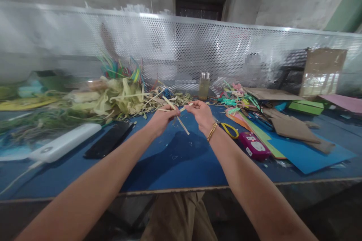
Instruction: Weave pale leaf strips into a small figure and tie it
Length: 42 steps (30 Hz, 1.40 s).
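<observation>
My left hand (164, 118) pinches several narrow, pale yellow strips (183, 125) that cross one another between its fingertips. One strip points down to the right, and others stick out up and to the left. My right hand (202, 113), with a gold bracelet (212, 131) at the wrist, is closed on the end of a pale strip (187, 106) running toward the left hand. Both hands are above the blue tabletop (169, 169), close together. Whether the strips are paper or dried leaf I cannot tell.
Left lie a black phone (109, 140), a white power strip (66, 143) and a heap of pale yellow husk-like material (121, 96). Behind stands a small glass bottle (204, 86) before a perforated metal screen (192, 41). Right are yellow-handled scissors (230, 130), a purple socket box (254, 146) and blue paper (308, 154).
</observation>
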{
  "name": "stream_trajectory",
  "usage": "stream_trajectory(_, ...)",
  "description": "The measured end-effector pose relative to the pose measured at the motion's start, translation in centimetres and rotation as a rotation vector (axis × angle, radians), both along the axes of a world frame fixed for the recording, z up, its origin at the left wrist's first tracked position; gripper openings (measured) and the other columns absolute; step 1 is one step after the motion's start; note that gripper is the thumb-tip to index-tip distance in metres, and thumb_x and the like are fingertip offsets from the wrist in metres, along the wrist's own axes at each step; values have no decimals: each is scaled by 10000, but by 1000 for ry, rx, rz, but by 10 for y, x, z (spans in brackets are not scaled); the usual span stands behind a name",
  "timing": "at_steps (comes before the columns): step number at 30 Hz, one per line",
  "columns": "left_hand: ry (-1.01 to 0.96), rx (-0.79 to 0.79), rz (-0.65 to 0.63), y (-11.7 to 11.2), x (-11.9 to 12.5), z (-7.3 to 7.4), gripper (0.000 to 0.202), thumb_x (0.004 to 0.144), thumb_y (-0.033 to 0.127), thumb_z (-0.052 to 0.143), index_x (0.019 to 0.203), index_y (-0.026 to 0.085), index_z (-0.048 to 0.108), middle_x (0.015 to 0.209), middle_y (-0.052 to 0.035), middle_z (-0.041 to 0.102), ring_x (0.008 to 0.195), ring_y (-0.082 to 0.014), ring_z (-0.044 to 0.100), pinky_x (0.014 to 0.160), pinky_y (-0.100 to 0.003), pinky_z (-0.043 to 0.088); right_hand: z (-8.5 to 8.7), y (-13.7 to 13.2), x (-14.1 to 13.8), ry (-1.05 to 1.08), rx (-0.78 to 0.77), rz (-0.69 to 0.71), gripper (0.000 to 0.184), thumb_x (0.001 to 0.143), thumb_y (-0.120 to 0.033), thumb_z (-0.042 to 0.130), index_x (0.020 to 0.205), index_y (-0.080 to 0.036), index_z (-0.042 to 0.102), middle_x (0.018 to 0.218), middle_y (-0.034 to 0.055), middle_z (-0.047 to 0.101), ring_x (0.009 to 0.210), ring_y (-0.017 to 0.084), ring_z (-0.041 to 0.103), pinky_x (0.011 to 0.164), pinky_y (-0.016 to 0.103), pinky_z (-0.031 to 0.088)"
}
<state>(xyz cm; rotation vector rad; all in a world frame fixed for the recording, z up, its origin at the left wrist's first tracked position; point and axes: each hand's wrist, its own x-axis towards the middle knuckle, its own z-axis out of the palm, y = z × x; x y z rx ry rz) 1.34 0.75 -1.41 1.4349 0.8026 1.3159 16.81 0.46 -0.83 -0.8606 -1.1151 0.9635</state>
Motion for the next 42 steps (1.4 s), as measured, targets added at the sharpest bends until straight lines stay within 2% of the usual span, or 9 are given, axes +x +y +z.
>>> stream_trajectory(4,-24,-41,-26,0,0,2,92,615,202,723,638,171,640,611,3,580,555,-100,472,506,-247,304,2,0,2,33,10,-61,306,527,-261,799,734,-178,590,699,-12,633,688,120,589,739,296,469)
stream_trajectory(11,-30,-69,-52,-2,-4,6,113,626,210,746,661,165,648,607,7,592,536,-88,472,502,-238,304,2,1,3,29,-9,-104,324,519,-270,803,739,-180,583,665,-21,619,664,123,580,716,292,460)
stream_trajectory(17,-77,-59,-100,-4,-6,7,323,568,209,839,842,186,670,802,-8,681,700,-116,585,639,-247,411,0,7,9,41,-4,-136,286,560,-269,768,756,-178,580,692,-12,632,697,129,598,725,283,465)
stream_trajectory(23,-63,-58,-59,-3,-7,5,278,585,276,841,805,200,688,740,4,671,750,-145,608,743,-293,444,0,8,16,-278,41,-183,303,654,-311,721,929,-199,660,906,47,696,859,176,633,808,327,478)
stream_trajectory(26,11,-31,-84,-3,-6,3,256,592,295,833,797,208,706,772,-8,689,796,-170,620,803,-325,446,3,4,19,-504,77,-215,197,703,-392,709,832,-243,716,965,45,709,998,225,612,874,360,450)
stream_trajectory(28,57,-33,-126,-4,-6,2,243,606,308,822,800,206,716,798,-20,700,813,-180,624,837,-342,441,3,1,18,-560,60,-132,184,713,-418,708,754,-240,726,894,41,717,968,234,620,857,362,451)
stream_trajectory(32,84,-42,-163,-5,-4,0,220,651,349,794,786,191,720,832,-40,707,839,-187,624,876,-358,430,1,-2,9,-409,17,57,157,684,-345,721,728,-196,700,752,25,696,759,165,619,751,311,474)
stream_trajectory(36,128,-27,-48,-6,-3,-1,245,669,407,778,724,181,701,777,-44,697,808,-190,614,824,-348,431,-1,-3,1,-179,-23,178,133,647,-286,725,678,-178,655,683,2,659,668,124,579,715,290,476)
stream_trajectory(42,143,-11,22,-7,2,-1,237,671,401,759,626,176,700,681,-37,666,699,-165,555,696,-301,403,-1,-4,-3,0,-120,221,178,580,-265,774,627,-177,626,664,-12,638,670,118,564,746,304,470)
